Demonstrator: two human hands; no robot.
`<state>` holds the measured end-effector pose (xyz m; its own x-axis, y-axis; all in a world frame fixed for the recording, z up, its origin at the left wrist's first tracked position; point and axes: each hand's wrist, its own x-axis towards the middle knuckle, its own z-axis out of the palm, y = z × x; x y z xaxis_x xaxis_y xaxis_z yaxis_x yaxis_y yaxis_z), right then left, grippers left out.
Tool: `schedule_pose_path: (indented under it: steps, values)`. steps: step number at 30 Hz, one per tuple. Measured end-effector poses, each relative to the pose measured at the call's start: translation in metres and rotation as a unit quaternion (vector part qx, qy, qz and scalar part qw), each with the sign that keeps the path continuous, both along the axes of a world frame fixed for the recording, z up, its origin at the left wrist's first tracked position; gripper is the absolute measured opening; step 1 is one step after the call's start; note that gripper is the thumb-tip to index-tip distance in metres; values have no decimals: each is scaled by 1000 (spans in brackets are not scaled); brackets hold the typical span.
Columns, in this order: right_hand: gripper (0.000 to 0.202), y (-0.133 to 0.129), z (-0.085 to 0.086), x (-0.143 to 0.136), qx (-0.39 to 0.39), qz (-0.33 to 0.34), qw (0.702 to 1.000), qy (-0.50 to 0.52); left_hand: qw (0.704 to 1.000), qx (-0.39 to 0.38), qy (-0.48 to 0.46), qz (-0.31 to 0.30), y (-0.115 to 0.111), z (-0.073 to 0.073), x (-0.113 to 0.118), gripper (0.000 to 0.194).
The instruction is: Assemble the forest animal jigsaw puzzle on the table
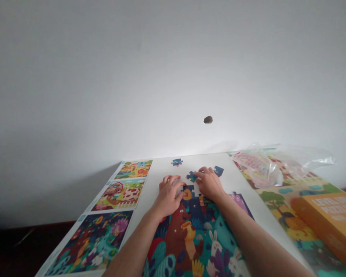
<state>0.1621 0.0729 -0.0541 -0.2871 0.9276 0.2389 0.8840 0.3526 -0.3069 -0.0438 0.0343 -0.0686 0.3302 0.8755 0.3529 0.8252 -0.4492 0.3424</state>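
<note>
A partly joined jigsaw puzzle [190, 231] with a brown bear and white rabbits lies on the white table [158, 165]. My left hand [169, 194] rests at its upper left edge, fingers spread over the pieces. My right hand [210, 184] is farther right, its fingertips touching a small dark blue piece [192, 176] above the puzzle. Just beyond that hand lies another blue piece [218, 171]. One loose piece [177, 162] sits near the wall. A pink and purple section [240, 202] shows beside my right forearm.
Three printed pictures [118, 195] line the table's left side. At the right, a clear plastic bag [262, 169] lies on more printed pictures, with an orange puzzle box [331, 219] nearer me. A white wall [161, 77] with a small hole stands behind the table.
</note>
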Motion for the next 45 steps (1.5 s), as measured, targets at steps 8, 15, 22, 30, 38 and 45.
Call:
schedule_pose_path:
  steps: [8, 15, 22, 30, 38, 45]
  values:
    - [23, 3, -4, 1, -2, 22, 999, 24, 991, 50, -122, 34, 12, -10, -7, 60]
    - [14, 4, -2, 0, -8, 24, 999, 20, 982, 38, -172, 65, 17, -13, -14, 58]
    - [28, 2, -4, -1, 10, 20, 998, 53, 980, 8, -186, 72, 17, -13, -13, 45]
    - [27, 4, -9, -4, 30, 79, 968, 236, 982, -2, -189, 18, 11, -5, -6, 46]
    - [18, -2, -7, -7, 20, 164, 932, 322, 979, -19, -201, -14, 7, 1, -1, 42]
    - [22, -3, -6, -7, -3, 188, 942, 278, 964, -1, -265, 26, 10, -1, -4, 30]
